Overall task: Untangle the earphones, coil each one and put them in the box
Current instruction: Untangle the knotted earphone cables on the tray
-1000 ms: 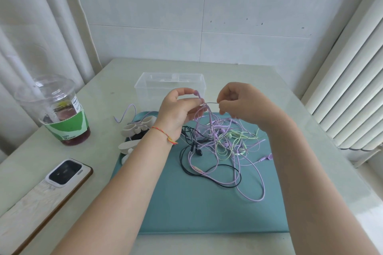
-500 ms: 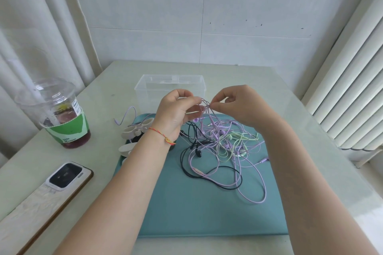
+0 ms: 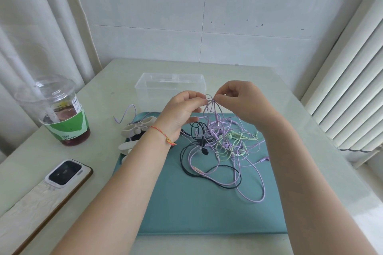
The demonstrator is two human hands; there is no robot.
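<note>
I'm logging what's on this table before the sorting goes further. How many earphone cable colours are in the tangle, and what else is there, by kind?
Earphone cable colours in the tangle: 3, purple, black, light green
Clear plastic box: 1
Teal mat: 1
Iced drink cup: 1
Phone: 1
Total: 7
How many earphones share each colour cannot be told.

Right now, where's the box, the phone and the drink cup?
box (image 3: 143, 87), head view, left rim of the clear plastic box.
phone (image 3: 67, 173), head view, dark camera block.
drink cup (image 3: 68, 128), head view, green sleeve.
</note>
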